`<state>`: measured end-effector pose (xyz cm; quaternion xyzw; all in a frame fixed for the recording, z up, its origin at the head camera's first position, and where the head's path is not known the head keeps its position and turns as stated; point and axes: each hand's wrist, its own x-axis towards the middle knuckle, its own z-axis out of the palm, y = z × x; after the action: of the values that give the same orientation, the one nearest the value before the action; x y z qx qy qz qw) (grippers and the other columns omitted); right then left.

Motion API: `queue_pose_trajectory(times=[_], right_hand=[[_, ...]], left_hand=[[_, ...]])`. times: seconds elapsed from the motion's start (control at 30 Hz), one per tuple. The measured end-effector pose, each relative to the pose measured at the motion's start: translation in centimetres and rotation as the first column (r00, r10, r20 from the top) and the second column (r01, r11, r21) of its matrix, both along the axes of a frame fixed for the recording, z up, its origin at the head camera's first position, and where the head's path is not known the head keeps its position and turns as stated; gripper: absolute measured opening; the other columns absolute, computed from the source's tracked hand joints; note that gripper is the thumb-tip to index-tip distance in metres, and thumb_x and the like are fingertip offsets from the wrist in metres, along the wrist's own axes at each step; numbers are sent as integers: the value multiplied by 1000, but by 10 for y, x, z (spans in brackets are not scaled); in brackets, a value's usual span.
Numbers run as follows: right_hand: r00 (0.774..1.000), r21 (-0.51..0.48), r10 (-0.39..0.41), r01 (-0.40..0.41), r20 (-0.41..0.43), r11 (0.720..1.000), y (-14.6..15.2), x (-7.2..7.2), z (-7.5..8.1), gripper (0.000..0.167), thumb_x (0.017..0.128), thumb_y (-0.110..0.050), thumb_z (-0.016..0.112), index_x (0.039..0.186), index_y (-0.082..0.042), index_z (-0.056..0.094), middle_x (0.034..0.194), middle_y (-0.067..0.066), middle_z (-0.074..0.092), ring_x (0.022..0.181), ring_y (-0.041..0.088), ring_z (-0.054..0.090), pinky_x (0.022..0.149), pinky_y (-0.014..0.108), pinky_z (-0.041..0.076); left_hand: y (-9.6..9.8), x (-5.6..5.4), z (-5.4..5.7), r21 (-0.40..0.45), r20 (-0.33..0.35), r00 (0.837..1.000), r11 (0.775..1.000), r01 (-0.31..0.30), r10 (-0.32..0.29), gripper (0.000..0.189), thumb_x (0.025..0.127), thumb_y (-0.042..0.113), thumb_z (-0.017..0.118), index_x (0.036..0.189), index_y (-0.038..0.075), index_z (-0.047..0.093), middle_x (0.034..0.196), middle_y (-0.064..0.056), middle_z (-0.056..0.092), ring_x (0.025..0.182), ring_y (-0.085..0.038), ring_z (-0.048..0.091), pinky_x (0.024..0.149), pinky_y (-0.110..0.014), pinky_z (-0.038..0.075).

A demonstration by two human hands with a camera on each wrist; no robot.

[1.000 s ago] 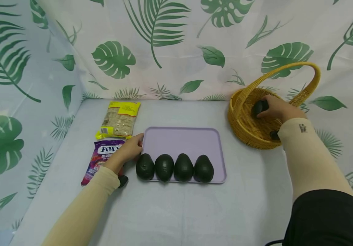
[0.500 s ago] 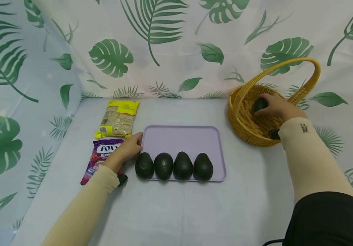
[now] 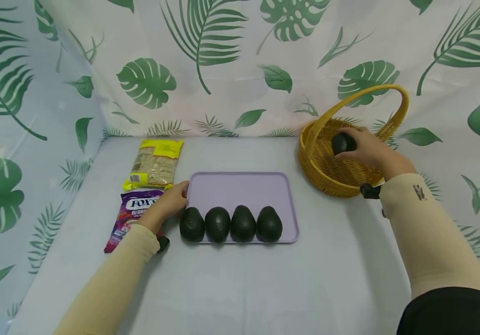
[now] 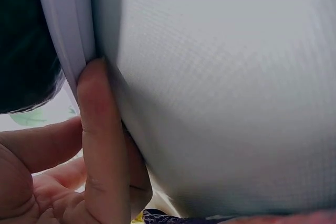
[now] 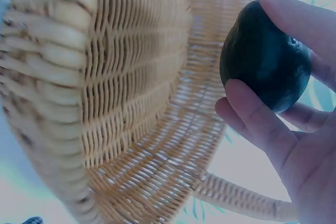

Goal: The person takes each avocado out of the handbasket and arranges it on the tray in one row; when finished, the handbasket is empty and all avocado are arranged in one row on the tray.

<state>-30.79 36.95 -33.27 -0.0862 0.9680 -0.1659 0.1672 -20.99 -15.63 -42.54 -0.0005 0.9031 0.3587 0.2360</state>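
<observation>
My right hand (image 3: pixel 367 148) grips a dark green avocado (image 3: pixel 343 144) above the wicker basket (image 3: pixel 328 182) at the right; in the right wrist view, thumb and fingers curl round the avocado (image 5: pixel 265 59) beside the woven wall. At the left, my left hand (image 3: pixel 169 202) pinches the rim of the lilac tray (image 3: pixel 240 186); the left wrist view shows a finger (image 4: pixel 102 129) along that rim. Several more avocados (image 3: pixel 243 224) stand in a row along the tray's near side, touching or nearly touching one another.
A yellow-and-clear food packet (image 3: pixel 154 164) lies behind a purple FOX'S sweets bag (image 3: pixel 129 214), left of the tray; my left forearm partly covers the bag. The basket's tall handle (image 3: pixel 401 104) arches over its opening. A leaf-printed cloth (image 3: pixel 219 102) hangs behind the white tabletop (image 3: pixel 223 288).
My right hand has lifted the avocado slightly from inside the basket. The head view has shifted, moving the scene a little left. The left hand stays at the tray.
</observation>
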Motion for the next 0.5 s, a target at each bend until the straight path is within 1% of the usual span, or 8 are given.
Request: queue_pose_trajectory(times=[0.1, 0.13, 0.23, 0.3, 0.33, 0.4, 0.5], right_hand=[[999, -4, 10, -10, -38, 1000, -6, 14, 5, 104, 82, -68, 64, 159, -17, 16, 156, 36, 5, 133, 60, 24, 100, 77, 25], [999, -15, 13, -14, -53, 1000, -8, 19, 6, 103, 82, -66, 65, 159, -17, 18, 156, 36, 6, 131, 60, 28, 99, 76, 27], [994, -57, 22, -28, -102, 998, -16, 38, 9, 94, 85, -57, 69, 157, -18, 23, 155, 32, 12, 122, 54, 43, 98, 71, 36], [990, -116, 26, -43, -137, 992, -23, 53, 10, 88, 86, -47, 72, 156, -18, 27, 154, 28, 17, 117, 49, 49, 96, 65, 42], [987, -157, 29, -55, -159, 986, -27, 61, 10, 85, 87, -41, 74, 155, -18, 29, 152, 26, 21, 114, 46, 52, 95, 62, 46], [978, -235, 39, -88, -203, 968, -37, 79, 10, 82, 86, -30, 77, 153, -18, 33, 148, 22, 27, 115, 43, 51, 93, 57, 49], [959, -341, 82, -176, -272, 923, -55, 105, 3, 79, 82, -16, 81, 150, -15, 40, 144, 17, 33, 118, 39, 48, 87, 50, 54]], left_hand=[[-1, 0, -1, 6, 7, 1000, 1000, -2, 2, 66, 95, 2, 46, 156, 1, 22, 119, -22, 54, 99, -32, 54, 86, -42, 47], [-1, 0, -1, 9, 12, 1000, 1000, -8, 8, 66, 95, 2, 46, 156, 2, 22, 120, -21, 54, 100, -32, 54, 87, -42, 47], [-2, 0, 1, 16, 18, 1000, 1000, -8, 7, 66, 95, 3, 45, 156, 1, 21, 122, -23, 53, 101, -33, 54, 89, -44, 48], [-2, 1, 1, 14, 16, 1000, 1000, -4, 3, 66, 95, 3, 46, 156, 1, 21, 123, -23, 53, 103, -33, 53, 92, -45, 47], [-1, 1, 1, 11, 15, 1000, 1000, -2, 2, 66, 95, 3, 46, 156, 1, 21, 123, -23, 53, 103, -33, 53, 93, -46, 46], [-2, 0, 1, 8, 14, 1000, 1000, 3, -4, 65, 95, 3, 46, 156, 0, 22, 124, -23, 53, 105, -34, 52, 95, -47, 45], [-2, 0, 0, 11, 13, 1000, 1000, 8, -9, 66, 96, 3, 46, 156, 0, 21, 127, -24, 52, 108, -34, 51, 97, -48, 44]])
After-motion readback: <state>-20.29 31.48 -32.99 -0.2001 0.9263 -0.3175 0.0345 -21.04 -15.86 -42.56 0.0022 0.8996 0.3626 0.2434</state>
